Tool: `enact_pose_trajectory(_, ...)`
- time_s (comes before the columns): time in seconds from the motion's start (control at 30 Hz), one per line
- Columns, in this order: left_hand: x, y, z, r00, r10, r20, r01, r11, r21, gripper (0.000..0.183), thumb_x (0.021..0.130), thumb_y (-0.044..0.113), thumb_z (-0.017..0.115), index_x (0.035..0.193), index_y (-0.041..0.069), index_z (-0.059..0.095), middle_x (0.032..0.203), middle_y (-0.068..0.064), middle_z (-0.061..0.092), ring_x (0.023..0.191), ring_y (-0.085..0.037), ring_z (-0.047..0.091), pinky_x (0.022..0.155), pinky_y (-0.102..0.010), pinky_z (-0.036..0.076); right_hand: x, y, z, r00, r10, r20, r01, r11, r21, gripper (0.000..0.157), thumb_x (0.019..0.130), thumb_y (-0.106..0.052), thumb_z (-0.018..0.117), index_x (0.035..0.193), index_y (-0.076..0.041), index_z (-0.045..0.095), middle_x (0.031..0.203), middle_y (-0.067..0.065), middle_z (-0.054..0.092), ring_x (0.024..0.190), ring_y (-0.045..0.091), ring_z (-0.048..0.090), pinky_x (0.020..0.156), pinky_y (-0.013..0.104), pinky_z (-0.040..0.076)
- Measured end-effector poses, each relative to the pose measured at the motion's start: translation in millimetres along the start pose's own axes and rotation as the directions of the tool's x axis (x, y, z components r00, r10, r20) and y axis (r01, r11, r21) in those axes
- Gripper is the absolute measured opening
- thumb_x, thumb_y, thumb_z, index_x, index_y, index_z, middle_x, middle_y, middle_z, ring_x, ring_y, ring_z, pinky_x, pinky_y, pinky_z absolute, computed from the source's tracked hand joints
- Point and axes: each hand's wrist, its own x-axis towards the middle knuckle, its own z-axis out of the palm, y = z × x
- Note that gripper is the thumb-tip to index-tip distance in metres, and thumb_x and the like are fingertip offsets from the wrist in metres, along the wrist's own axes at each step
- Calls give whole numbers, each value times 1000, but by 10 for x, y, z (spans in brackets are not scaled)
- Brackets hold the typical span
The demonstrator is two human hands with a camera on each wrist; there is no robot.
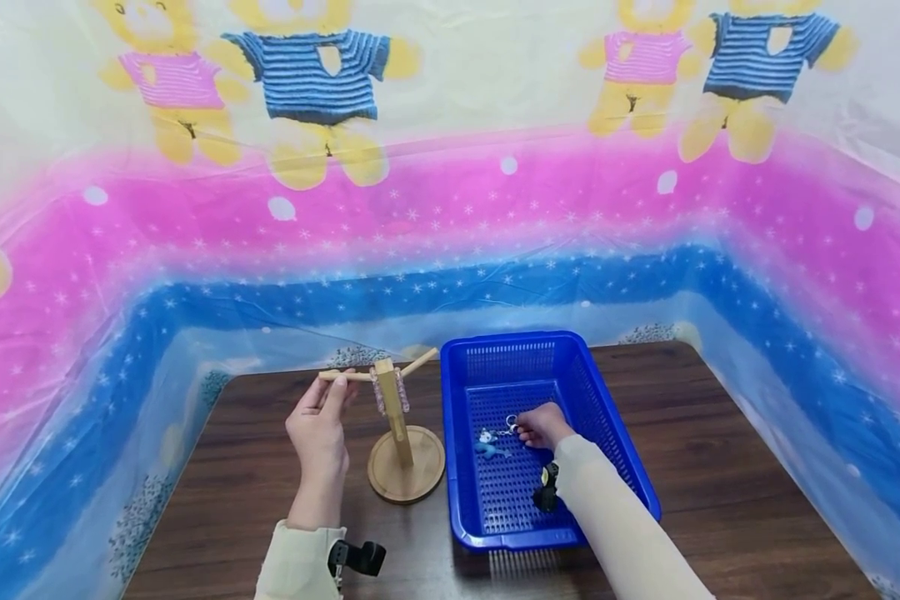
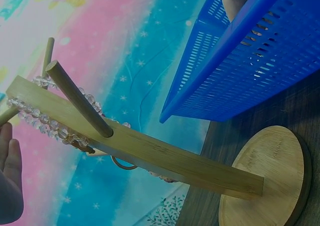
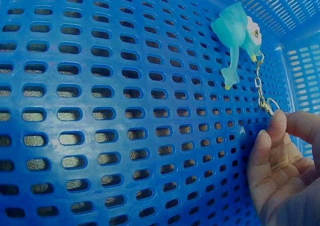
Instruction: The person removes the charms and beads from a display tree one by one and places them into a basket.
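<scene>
- The left hand (image 1: 318,433) is at the near left of the stand, thumb and fingertips pinching the outer end of a wooden peg (image 1: 363,377). A light, level hold there steadies the stand best; pressing down on so long an arm could tip it.
- Strings of clear pinkish beads (image 2: 55,127) hang at both sides of the top of the wooden post (image 1: 393,412); I cannot tell whether they form one loop or several. Fingers do well to stay outboard of them, so that none snag.
- The round wooden base (image 1: 386,471) stands flat on the table, just beside the basket; keeping it flat is the surest check on the left hand's force.
- The blue plastic basket (image 1: 525,540) has a slotted floor. The keychain's turquoise charm (image 3: 231,28) lies inside it, towards its left side, and its thin parts could catch in the slots, so a slow, upward pull suits it.
- The right hand (image 1: 543,425) reaches into the basket, thumb and forefinger pinching the keychain's metal ring (image 1: 507,419), with the chain (image 3: 258,83) leading to the charm. Gripping only the ring's edge leaves its opening free.
</scene>
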Motion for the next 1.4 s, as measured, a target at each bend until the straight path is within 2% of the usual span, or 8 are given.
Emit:
enact_pose_trajectory(0.33,-14,-8,5,1000,-21,-21,22,999,38,16,97,-2,64,103,8,75,86,7,80,77,-2,77,75,-15,63,22,41,-5,1000,3,-19,-2,1000,27,12,96,-1,61,85,0,64,57,-2,60,47,5,57,48,18,52)
enact_pose_trajectory(0.5,-23,-9,18,1000,-24,-12,24,999,39,15,98,-3,64,106,5,74,88,6,81,79,-2,77,77,-16,63,-18,-70,-38,999,-29,-15,28,998,-49,8,96,-2,62,95,5,65,60,-1,59,48,6,56,49,20,53)
enact_pose_trajectory(0.67,-28,-11,13,1000,-20,-14,20,999,48,16,98,-2,63,110,2,73,88,7,80,79,-1,77,76,-16,63,-104,-307,-80,990,-120,70,130,979,-160,18,96,-6,63,106,10,65,66,0,59,54,8,57,54,22,55)
enact_pose_trajectory(0.9,-26,17,15,999,-17,-28,18,998,61,14,97,0,65,106,7,75,85,10,79,77,-1,77,76,-15,63,-392,-698,-54,955,-233,183,273,932,-239,24,99,-14,64,116,3,70,85,5,69,71,14,68,72,34,65)
enact_pose_trajectory(1.0,-25,29,16,999,-17,-30,19,998,56,16,97,0,66,101,12,76,84,10,79,76,-1,77,75,-15,63,-552,-781,-24,933,-278,228,330,914,-236,25,101,-15,61,117,2,71,91,6,70,75,16,69,74,33,65)
enact_pose_trajectory(1.17,-19,32,13,999,-14,-37,16,998,52,17,97,-1,65,100,12,76,83,10,79,76,-1,77,75,-16,63,-795,-841,88,884,-381,273,425,896,-126,24,102,-16,61,116,1,70,100,13,72,78,16,68,74,32,65)
enact_pose_trajectory(1.4,-12,10,2,999,-17,-35,19,998,54,16,97,0,66,100,13,76,83,11,79,77,-2,77,76,-17,63,-1044,-948,299,835,-512,199,514,856,45,30,101,-19,66,124,-1,69,118,21,72,82,11,70,84,35,66)
